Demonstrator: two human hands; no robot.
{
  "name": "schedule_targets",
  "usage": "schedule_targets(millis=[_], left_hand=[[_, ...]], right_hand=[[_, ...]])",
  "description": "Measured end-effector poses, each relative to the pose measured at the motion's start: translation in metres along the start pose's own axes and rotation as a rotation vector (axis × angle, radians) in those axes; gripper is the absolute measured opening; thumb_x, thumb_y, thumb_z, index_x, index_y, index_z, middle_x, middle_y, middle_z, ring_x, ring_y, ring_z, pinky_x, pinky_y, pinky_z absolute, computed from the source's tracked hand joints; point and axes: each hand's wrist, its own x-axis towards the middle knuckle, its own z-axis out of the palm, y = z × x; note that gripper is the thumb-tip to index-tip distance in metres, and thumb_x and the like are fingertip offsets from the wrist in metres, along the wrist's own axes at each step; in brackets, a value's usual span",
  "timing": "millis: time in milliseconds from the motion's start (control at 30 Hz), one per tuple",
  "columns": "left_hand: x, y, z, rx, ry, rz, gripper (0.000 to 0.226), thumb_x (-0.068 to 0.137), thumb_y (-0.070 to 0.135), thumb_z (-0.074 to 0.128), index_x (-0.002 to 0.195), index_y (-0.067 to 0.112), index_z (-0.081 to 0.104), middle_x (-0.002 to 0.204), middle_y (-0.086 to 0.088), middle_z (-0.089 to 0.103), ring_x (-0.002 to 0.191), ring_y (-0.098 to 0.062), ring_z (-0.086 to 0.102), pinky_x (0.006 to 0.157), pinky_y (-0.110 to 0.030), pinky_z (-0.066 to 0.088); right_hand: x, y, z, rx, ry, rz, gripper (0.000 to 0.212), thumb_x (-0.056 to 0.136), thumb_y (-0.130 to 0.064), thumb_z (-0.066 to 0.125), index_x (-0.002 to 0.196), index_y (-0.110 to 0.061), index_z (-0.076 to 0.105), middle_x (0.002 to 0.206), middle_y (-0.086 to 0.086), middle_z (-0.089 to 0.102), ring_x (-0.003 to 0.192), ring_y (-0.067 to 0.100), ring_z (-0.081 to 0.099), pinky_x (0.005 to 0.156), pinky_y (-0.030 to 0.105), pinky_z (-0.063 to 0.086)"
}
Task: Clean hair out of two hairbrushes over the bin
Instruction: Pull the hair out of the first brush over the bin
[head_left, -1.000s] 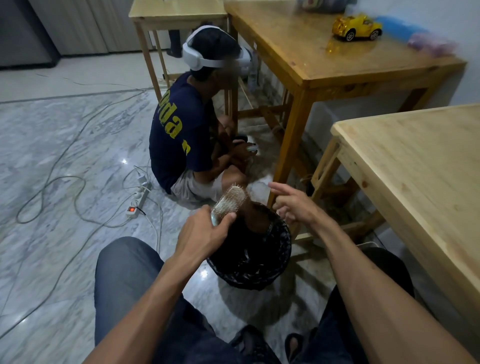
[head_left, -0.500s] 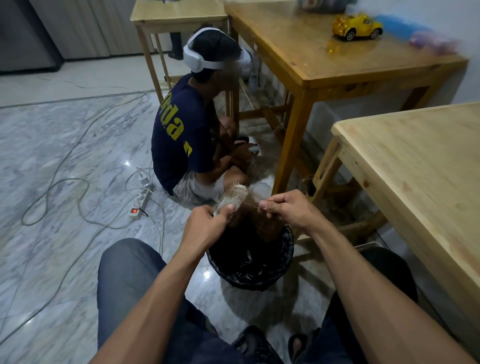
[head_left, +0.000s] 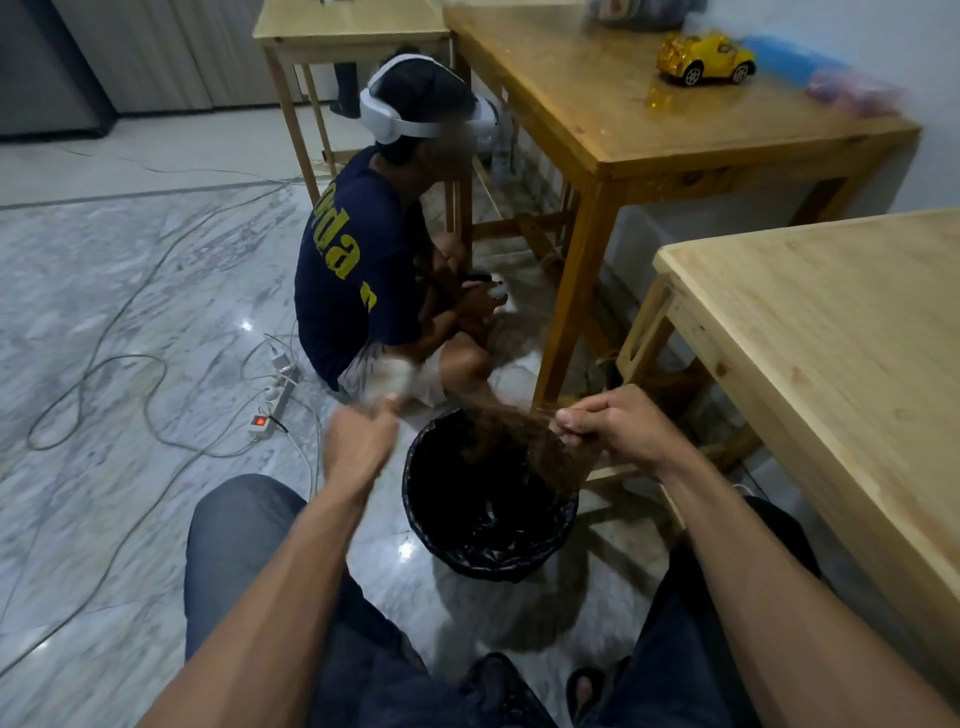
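My left hand (head_left: 358, 441) grips the handle of a pale bristled hairbrush (head_left: 387, 382), which is blurred by motion and sits just left of the bin. My right hand (head_left: 610, 426) pinches a tuft of brown hair (head_left: 524, 436) that stretches in thin strands back toward the brush and hangs down over the bin. The round bin (head_left: 441, 551), lined with a black bag, stands on the floor between my knees, below both hands. A second hairbrush is not in sight.
Another person in a dark blue shirt (head_left: 353, 270) with a white headset squats just beyond the bin. A light wooden table (head_left: 831, 364) is close on my right, a darker table (head_left: 649, 119) with a yellow toy car (head_left: 704, 57) behind. A power strip (head_left: 272, 405) and cables lie on the marble floor at left.
My hands have pulled apart: the left hand swung the brush left and the right hand drew the hair rightward, stretching it out over the bin.
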Motion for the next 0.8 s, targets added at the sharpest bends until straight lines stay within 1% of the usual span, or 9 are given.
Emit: schedule_targets(millis=[100,200,300,400,500,533,600,700,800], left_hand=[[0.019,-0.016,-0.033,-0.029,0.088,-0.031,0.053,0.095,0.052,0.057,0.084,0.001,0.063,0.059,-0.009,0.055,0.05,-0.024,0.051,0.051,-0.033,0.042],[0.014,-0.017,-0.029,0.011,-0.018,0.062,0.052,0.091,0.06,0.058,0.098,0.009,0.066,0.064,-0.007,0.054,0.053,-0.021,0.052,0.048,-0.03,0.041],[0.001,-0.008,-0.007,0.089,-0.127,0.16,0.059,0.084,0.068,0.058,0.094,0.011,0.065,0.067,-0.015,0.059,0.062,-0.033,0.064,0.053,-0.029,0.041],[-0.015,0.002,0.001,0.215,-0.185,0.263,0.05,0.087,0.065,0.06,0.085,0.015,0.059,0.065,-0.001,0.055,0.064,-0.028,0.06,0.051,-0.03,0.036],[-0.029,0.01,0.006,0.318,-0.245,0.361,0.047,0.088,0.062,0.06,0.092,0.016,0.06,0.073,0.002,0.059,0.069,-0.017,0.058,0.052,-0.032,0.034],[-0.033,0.014,0.008,0.331,-0.271,0.386,0.046,0.088,0.063,0.059,0.092,0.017,0.06,0.075,0.003,0.06,0.071,-0.016,0.058,0.053,-0.033,0.035],[-0.039,0.02,0.012,0.35,-0.314,0.427,0.046,0.088,0.063,0.057,0.086,0.017,0.057,0.072,0.002,0.059,0.068,-0.016,0.057,0.053,-0.034,0.035],[-0.046,0.031,0.016,0.354,-0.328,0.468,0.048,0.089,0.057,0.052,0.079,0.011,0.051,0.066,-0.002,0.052,0.062,-0.021,0.051,0.054,-0.038,0.033],[-0.049,0.04,0.012,0.335,-0.331,0.499,0.045,0.092,0.053,0.045,0.076,0.011,0.047,0.066,-0.003,0.05,0.062,-0.022,0.049,0.057,-0.04,0.033]], right_hand=[[-0.007,0.008,-0.027,0.003,0.094,0.015,0.02,0.096,-0.021,0.067,0.081,-0.014,0.079,0.07,-0.005,0.074,0.067,0.005,0.064,0.065,0.019,0.045],[-0.002,0.007,-0.019,0.037,0.079,0.025,0.018,0.098,-0.025,0.065,0.093,-0.016,0.079,0.069,-0.007,0.072,0.055,0.003,0.054,0.053,0.016,0.042],[0.013,0.006,0.012,-0.047,0.023,0.041,0.021,0.101,-0.024,0.063,0.112,-0.012,0.077,0.08,-0.002,0.072,0.067,0.011,0.06,0.057,0.021,0.048],[0.025,0.011,0.027,-0.355,-0.061,0.174,0.051,0.1,-0.031,0.063,0.148,-0.02,0.052,0.116,0.004,0.069,0.086,0.018,0.073,0.076,0.033,0.061],[0.031,0.011,0.033,-0.527,-0.063,0.204,0.092,0.085,-0.04,0.074,0.161,-0.029,0.025,0.159,0.008,0.042,0.122,0.027,0.063,0.1,0.046,0.055],[0.032,0.011,0.036,-0.492,-0.068,0.174,0.103,0.078,-0.04,0.077,0.162,-0.031,0.019,0.164,0.007,0.033,0.128,0.028,0.057,0.103,0.048,0.053],[0.033,0.01,0.045,-0.307,-0.111,0.14,0.117,0.07,-0.034,0.082,0.164,-0.031,0.011,0.166,0.006,0.028,0.11,0.023,0.062,0.086,0.043,0.058],[0.029,0.007,0.058,-0.237,-0.126,0.201,0.087,0.081,-0.023,0.08,0.154,-0.011,0.035,0.142,0.01,0.058,0.079,0.021,0.069,0.058,0.034,0.055],[0.028,0.003,0.061,-0.574,-0.013,0.264,0.025,0.087,-0.029,0.071,0.097,-0.007,0.071,0.087,0.01,0.075,0.072,0.025,0.074,0.05,0.03,0.051]])
